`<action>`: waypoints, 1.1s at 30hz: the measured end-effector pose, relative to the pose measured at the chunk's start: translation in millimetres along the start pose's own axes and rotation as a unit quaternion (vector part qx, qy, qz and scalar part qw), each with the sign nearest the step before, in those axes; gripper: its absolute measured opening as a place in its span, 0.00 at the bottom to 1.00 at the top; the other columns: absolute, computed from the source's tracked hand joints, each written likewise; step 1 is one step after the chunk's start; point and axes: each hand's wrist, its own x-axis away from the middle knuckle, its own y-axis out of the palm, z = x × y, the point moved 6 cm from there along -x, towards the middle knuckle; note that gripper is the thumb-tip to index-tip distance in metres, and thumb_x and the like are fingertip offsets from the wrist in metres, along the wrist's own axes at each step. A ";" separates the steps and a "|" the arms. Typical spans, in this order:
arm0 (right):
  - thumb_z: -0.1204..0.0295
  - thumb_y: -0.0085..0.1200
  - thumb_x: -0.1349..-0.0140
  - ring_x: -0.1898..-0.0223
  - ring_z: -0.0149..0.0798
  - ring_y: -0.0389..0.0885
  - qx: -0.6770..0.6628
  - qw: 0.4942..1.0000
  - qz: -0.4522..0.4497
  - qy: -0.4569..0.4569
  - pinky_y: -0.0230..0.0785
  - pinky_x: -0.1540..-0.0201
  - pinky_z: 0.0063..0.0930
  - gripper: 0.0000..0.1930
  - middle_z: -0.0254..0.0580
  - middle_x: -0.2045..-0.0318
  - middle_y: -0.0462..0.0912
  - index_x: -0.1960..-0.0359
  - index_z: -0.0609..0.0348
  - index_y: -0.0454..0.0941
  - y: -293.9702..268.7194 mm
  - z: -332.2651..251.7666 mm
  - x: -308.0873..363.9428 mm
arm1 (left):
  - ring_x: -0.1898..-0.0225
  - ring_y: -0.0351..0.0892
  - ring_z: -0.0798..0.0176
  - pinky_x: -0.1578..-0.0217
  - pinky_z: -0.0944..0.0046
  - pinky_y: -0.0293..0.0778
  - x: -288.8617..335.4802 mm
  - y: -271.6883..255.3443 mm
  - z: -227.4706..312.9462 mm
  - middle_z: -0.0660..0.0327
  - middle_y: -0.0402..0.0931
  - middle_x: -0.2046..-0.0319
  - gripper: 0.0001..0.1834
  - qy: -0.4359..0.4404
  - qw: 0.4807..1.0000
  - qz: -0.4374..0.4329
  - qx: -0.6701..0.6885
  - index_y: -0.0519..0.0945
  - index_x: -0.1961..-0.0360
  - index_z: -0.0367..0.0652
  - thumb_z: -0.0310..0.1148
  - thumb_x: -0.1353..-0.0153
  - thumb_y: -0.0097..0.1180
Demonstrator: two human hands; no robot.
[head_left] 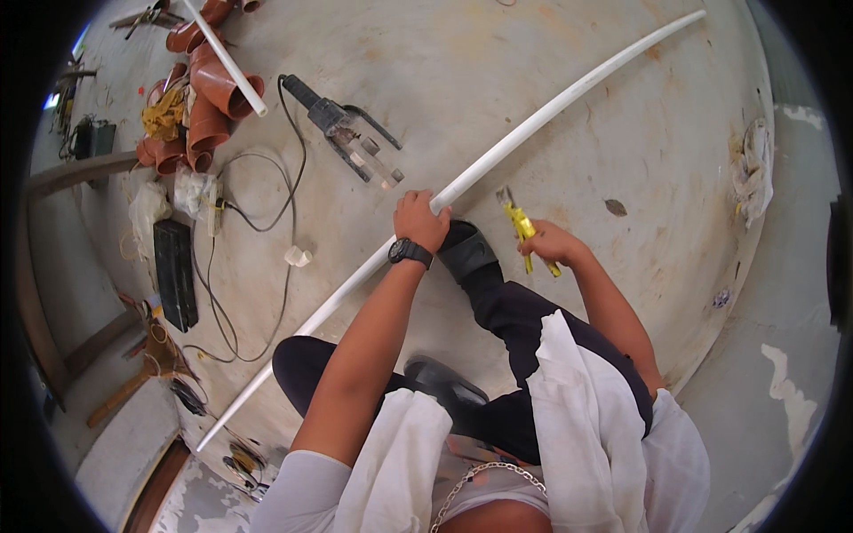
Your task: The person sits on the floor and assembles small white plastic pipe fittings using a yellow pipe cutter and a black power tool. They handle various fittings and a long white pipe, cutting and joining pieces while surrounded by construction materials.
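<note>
A long white plastic pipe (551, 111) runs diagonally across the floor, from low on the left to far on the right. My left hand (420, 222), with a black watch at the wrist, is wrapped round the middle of it. In my right hand (553, 242) is a pair of pliers (515, 213) with yellow handles, jaws pointing away from me and apart from the pipe. A sandalled foot (466, 249) rests just beside the pipe, between my hands. Beyond my left hand lies a black corded tool (333, 120) with forked legs and a metal plate.
Reddish-brown pipe fittings (213, 84) are piled at the far left, with another white pipe (229, 62) across them. A black cable (289, 191) loops over the floor towards a black case (175, 275). One dry leaf (615, 207) lies on the right.
</note>
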 end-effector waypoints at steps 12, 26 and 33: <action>0.67 0.56 0.46 0.52 0.63 0.83 0.193 0.980 0.044 -0.011 0.75 0.50 0.49 0.21 0.66 0.59 0.84 0.54 0.70 0.77 39.3 -27.7 -29.0 | 0.53 0.81 0.44 0.51 0.48 0.77 -25.8 20.2 7.7 0.49 0.79 0.57 0.19 0.044 0.983 -0.148 -0.102 0.81 0.58 0.40 0.43 0.44 0.67; 0.67 0.63 0.46 0.53 0.63 0.82 0.149 0.988 0.024 -0.044 0.73 0.49 0.47 0.25 0.65 0.58 0.83 0.49 0.68 0.75 42.1 -47.1 -28.9 | 0.57 0.82 0.37 0.56 0.45 0.76 -7.7 14.5 4.5 0.42 0.82 0.63 0.23 -0.025 0.976 -0.170 0.133 0.75 0.53 0.37 0.44 0.38 0.65; 0.68 0.62 0.45 0.54 0.61 0.82 0.152 0.986 0.036 -0.059 0.73 0.49 0.45 0.25 0.64 0.58 0.83 0.47 0.68 0.74 43.1 -64.4 -24.2 | 0.57 0.81 0.37 0.54 0.46 0.76 -6.5 15.3 7.6 0.43 0.82 0.61 0.21 0.051 0.978 -0.156 0.128 0.82 0.51 0.37 0.44 0.36 0.64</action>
